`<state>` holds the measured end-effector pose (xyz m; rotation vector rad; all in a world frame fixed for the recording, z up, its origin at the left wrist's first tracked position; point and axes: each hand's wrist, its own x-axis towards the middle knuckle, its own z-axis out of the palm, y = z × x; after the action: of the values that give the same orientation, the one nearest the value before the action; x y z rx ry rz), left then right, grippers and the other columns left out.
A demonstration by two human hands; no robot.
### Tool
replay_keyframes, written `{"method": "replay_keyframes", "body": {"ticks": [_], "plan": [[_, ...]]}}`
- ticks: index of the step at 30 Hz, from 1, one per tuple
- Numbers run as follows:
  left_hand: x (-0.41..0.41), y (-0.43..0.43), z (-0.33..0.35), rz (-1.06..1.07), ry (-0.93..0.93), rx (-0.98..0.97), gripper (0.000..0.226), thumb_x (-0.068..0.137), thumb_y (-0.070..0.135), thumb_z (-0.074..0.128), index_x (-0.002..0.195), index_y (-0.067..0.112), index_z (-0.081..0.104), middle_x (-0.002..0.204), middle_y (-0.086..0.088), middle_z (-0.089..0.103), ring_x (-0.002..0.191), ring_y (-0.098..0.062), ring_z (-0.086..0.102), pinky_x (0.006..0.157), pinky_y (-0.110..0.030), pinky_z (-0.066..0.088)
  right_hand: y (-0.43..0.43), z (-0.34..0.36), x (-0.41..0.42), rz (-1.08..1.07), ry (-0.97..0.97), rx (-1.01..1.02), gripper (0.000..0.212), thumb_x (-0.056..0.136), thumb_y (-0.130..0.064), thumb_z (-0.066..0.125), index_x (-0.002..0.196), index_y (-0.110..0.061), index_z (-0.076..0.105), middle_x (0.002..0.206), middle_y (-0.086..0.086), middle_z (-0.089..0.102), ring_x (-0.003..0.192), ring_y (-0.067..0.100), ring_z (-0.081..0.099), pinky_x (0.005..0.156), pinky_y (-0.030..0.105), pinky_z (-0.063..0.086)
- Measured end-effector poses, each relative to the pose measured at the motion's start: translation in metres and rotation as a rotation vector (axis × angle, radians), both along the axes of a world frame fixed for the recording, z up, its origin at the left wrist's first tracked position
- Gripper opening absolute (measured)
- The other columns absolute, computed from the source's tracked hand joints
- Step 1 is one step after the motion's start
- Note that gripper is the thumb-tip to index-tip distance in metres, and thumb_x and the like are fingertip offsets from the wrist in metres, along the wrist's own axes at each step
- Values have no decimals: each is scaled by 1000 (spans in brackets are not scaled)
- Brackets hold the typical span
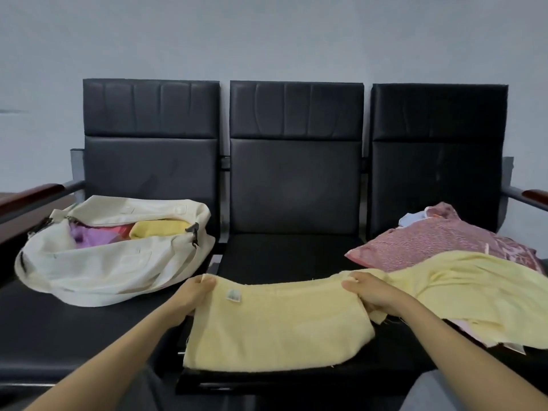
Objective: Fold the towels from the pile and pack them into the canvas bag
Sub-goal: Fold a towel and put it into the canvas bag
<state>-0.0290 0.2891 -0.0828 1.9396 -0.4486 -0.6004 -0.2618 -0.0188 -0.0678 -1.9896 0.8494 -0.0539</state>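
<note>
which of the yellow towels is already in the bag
The folded yellow towel inside the canvas bag, beside purple cloth. The other yellow towel lies on the middle seat, gripped by the left hand and right hand.

I can read nothing here. The tag (233,295) on the towel (275,330), beside my left hand (192,295), is too blurred.

3 seats (293,185). 2 armrests (32,192). 1 bag (103,262), 3 towels showing inside: purple towel (86,235), red towel (121,231), small yellow towel (160,228). 2 hands: left hand (192,295), right hand (376,295). 1 front towel (275,327). 1 pile, at least 3 pieces: loose yellow towel (474,292), pink towel (439,241), white cloth (410,219) (layers underneath, can't count).
</note>
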Motion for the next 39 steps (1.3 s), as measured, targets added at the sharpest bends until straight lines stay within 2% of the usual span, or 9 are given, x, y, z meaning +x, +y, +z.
{"method": "replay_keyframes", "body": {"ticks": [9, 15, 21, 23, 26, 30, 34, 36, 39], "plan": [[31, -22, -21, 182, 21, -22, 35, 100, 32, 35, 107, 9, 61, 105, -16, 65, 98, -34, 61, 88, -44, 48, -23, -9, 51, -93, -32, -154, 36, 99, -33, 46, 124, -9, 55, 124, 9, 58, 111, 23, 56, 91, 38, 46], [39, -36, -31, 168, -48, 21, 36, 100, 32, 37, 105, 4, 59, 105, -17, 63, 98, -34, 60, 88, -46, 48, -27, -27, 78, -88, 20, -352, 29, 100, -23, 42, 111, 0, 57, 113, 14, 60, 110, 32, 54, 81, 34, 39], [40, -43, -42, 225, -170, 177, 31, 96, 30, 44, 91, 1, 52, 97, -15, 60, 76, -21, 50, 63, -33, 37, -26, -52, 80, -96, 91, -581, 21, 99, -24, 41, 89, -8, 50, 95, 15, 63, 97, 35, 57, 70, 36, 39], [38, -43, -42, 188, -237, 279, 27, 93, 30, 55, 93, 4, 47, 96, -11, 55, 78, -20, 48, 64, -32, 37, -24, -53, 81, -75, 128, -634, 18, 97, -24, 44, 96, -8, 52, 94, 13, 62, 94, 35, 58, 71, 37, 44], [38, -42, -42, 106, -343, 517, 54, 84, 43, 69, 114, 5, 46, 111, -6, 53, 90, -19, 48, 71, -30, 38, -14, -47, 82, -8, 245, -763, 29, 95, -27, 52, 119, -12, 44, 112, 10, 55, 103, 31, 58, 71, 33, 41], [39, -39, -44, 64, -235, 668, 84, 81, 62, 62, 136, 4, 38, 131, -11, 52, 113, -28, 54, 86, -35, 46, 10, -38, 86, 88, 303, -1041, 37, 98, -22, 48, 132, -16, 38, 130, 6, 41, 115, 25, 46, 77, 31, 42], [31, -34, -39, 35, -120, 719, 95, 84, 68, 52, 145, 2, 22, 134, -13, 50, 110, -31, 57, 75, -35, 50, 33, -33, 81, 392, 115, -730, 37, 101, -30, 43, 137, -19, 45, 141, -1, 42, 129, 17, 38, 102, 29, 35], [31, -33, -38, 56, -153, 722, 95, 82, 68, 55, 141, 1, 23, 123, -11, 53, 100, -29, 60, 71, -35, 52, 47, -34, 74, 540, 94, -573, 48, 102, -39, 41, 147, -23, 36, 154, -5, 30, 141, 13, 26, 115, 28, 23], [33, -32, -36, 89, -28, 645, 91, 80, 62, 63, 136, 0, 28, 109, -8, 54, 85, -23, 56, 57, -30, 48, 61, -48, 73, 698, 191, -561, 59, 101, -53, 32, 154, -36, 14, 162, -10, 2, 149, 9, -5, 121, 34, -1]]}}
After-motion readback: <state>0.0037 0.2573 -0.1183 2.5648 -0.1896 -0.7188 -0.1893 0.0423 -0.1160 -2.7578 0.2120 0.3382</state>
